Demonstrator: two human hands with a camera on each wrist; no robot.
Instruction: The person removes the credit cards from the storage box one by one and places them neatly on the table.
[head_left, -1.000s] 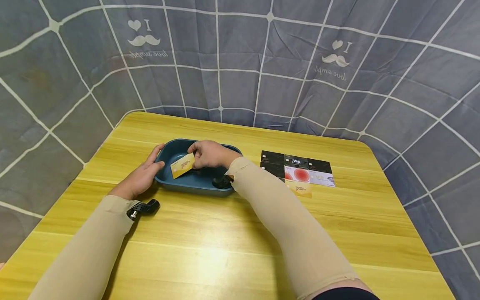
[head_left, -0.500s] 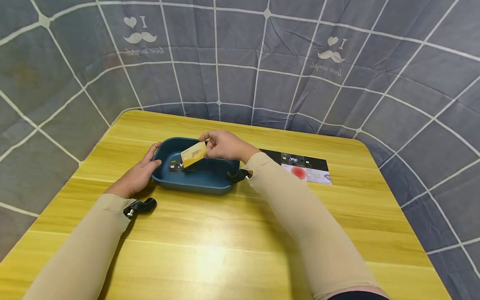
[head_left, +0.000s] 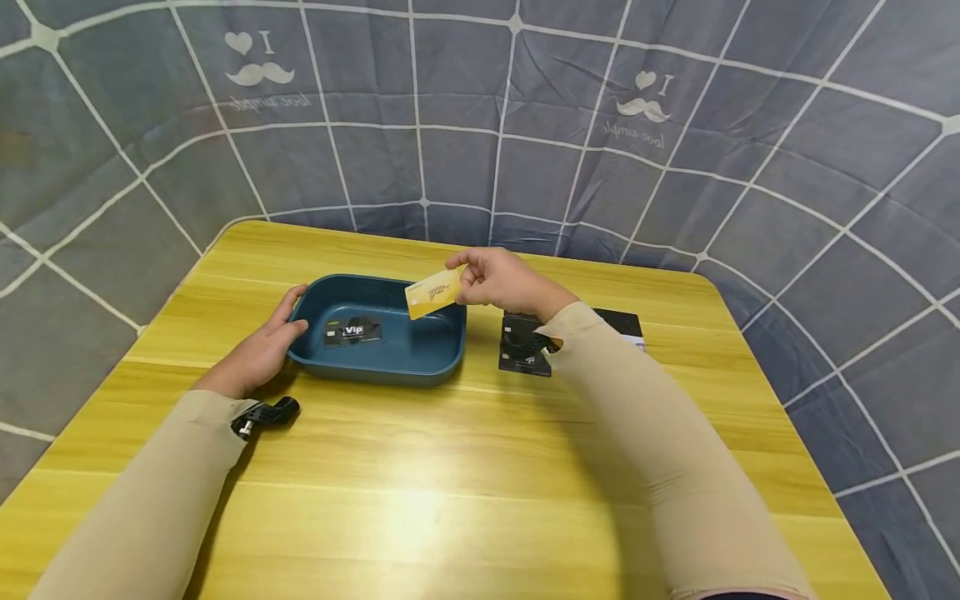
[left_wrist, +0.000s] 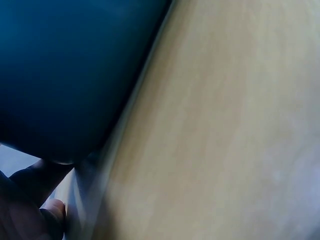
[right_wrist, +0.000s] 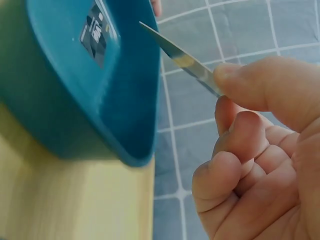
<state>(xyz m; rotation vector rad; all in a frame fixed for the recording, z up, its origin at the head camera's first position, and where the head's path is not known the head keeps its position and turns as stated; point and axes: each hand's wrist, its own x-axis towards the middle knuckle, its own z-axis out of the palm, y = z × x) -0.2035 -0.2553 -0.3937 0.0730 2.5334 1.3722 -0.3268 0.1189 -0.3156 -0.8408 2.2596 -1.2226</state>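
Between thumb and fingers, my right hand [head_left: 512, 282] pinches a yellow plastic card [head_left: 433, 293] at its right end. The card is tilted above the right part of a dark blue plastic basin [head_left: 375, 372]; in the right wrist view the card [right_wrist: 182, 59] shows nearly edge-on. Inside the basin, a black VIP card [head_left: 352, 331] lies flat on the bottom. My left hand [head_left: 262, 348] grips the basin's left end, with the thumb at the rim and the other fingers along the outside. The left wrist view shows mostly the basin's outer wall [left_wrist: 70, 75].
Right of the basin, black cards [head_left: 525, 354] lie on the wooden table [head_left: 420, 483], partly covered by my right forearm. A grey checked cloth [head_left: 465, 108] hangs behind the table's back edge. A black wrist camera mount [head_left: 270, 412] sticks out near my left wrist.
My right hand has moved right and slightly up with the yellow card, uncovering the black VIP card in the basin. The right forearm now covers more of the laid-out cards. My left hand stays put.
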